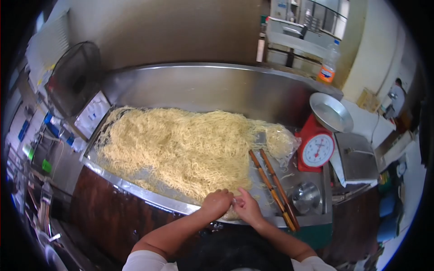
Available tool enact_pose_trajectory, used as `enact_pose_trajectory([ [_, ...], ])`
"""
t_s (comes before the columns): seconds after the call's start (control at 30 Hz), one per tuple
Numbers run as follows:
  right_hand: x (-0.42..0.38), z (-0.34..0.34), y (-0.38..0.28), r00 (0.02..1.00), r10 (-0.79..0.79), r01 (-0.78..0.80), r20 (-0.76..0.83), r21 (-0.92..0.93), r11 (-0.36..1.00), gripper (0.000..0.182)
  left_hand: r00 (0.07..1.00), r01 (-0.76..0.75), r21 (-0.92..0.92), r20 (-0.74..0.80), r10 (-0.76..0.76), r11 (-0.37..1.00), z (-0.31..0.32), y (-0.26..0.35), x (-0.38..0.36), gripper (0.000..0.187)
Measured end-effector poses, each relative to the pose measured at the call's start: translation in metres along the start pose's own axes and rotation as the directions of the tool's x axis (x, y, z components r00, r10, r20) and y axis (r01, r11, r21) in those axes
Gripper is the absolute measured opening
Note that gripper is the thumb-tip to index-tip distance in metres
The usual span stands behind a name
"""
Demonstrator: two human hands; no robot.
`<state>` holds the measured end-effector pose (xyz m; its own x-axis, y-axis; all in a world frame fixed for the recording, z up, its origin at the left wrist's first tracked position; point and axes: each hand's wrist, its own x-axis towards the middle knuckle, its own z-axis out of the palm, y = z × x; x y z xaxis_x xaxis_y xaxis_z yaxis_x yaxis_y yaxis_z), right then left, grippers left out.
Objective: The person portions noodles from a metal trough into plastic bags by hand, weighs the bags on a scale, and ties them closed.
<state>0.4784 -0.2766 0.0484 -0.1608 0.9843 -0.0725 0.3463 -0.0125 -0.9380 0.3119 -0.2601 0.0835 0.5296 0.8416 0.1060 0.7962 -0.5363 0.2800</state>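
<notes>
A large heap of pale yellow noodles [181, 140] spreads over the metal tray table [149, 195]. At its front edge, my left hand [218, 202] and my right hand [247, 208] are close together. Both have their fingers closed on the gathered top of a clear plastic bag [232, 215], which seems to hold noodles and is mostly hidden beneath the hands. To the right of my right hand lie two long wooden sticks [272, 192], side by side. Farther back, a filled clear bag of noodles [281, 141] rests against the heap's right end.
A red dial scale [316, 149] with a metal pan [331, 112] stands at the tray's right end. In front of it is a round metal bowl [306, 198]. A plastic bottle [329, 63] stands on the back ledge, and a fan [74, 77] is at the left.
</notes>
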Motion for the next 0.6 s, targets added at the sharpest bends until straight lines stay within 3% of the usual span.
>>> enact_pose_trajectory([
  [0.17,0.005,0.001,0.007,0.99,-0.131,0.125,-0.051,-0.118,0.985,0.03,0.989,0.145,-0.014,0.045,-0.144,0.989,0.009,0.001,-0.002,0.02],
  [0.27,0.005,0.001,0.014,0.979,-0.204,0.202,-0.006,-0.109,0.973,0.028,0.941,0.326,-0.338,0.206,-0.269,0.883,0.008,-0.005,-0.006,0.018],
  [0.3,0.004,0.004,0.013,0.97,-0.242,0.24,-0.016,-0.084,0.967,0.024,0.897,0.435,-0.525,0.323,-0.302,0.732,0.006,-0.008,-0.007,0.018],
  [0.37,0.0,0.007,0.008,0.986,-0.161,0.16,-0.038,-0.026,0.987,0.021,0.793,0.608,-0.742,0.557,-0.246,0.283,0.004,-0.015,-0.008,0.021],
  [0.4,-0.002,0.007,0.001,0.992,-0.118,0.118,-0.052,0.001,0.993,0.02,0.744,0.659,-0.751,0.648,-0.162,0.025,0.005,-0.017,-0.008,0.025],
  [0.5,-0.007,0.007,-0.013,0.967,-0.233,0.216,-0.101,-0.158,0.963,0.022,0.711,0.672,-0.603,0.687,0.148,-0.43,0.031,-0.019,-0.01,0.029],
  [0.6,-0.009,0.005,-0.014,0.93,-0.355,0.303,-0.099,-0.341,0.89,0.024,0.731,0.671,-0.71,0.681,0.033,-0.215,0.032,-0.012,-0.001,0.029],
])
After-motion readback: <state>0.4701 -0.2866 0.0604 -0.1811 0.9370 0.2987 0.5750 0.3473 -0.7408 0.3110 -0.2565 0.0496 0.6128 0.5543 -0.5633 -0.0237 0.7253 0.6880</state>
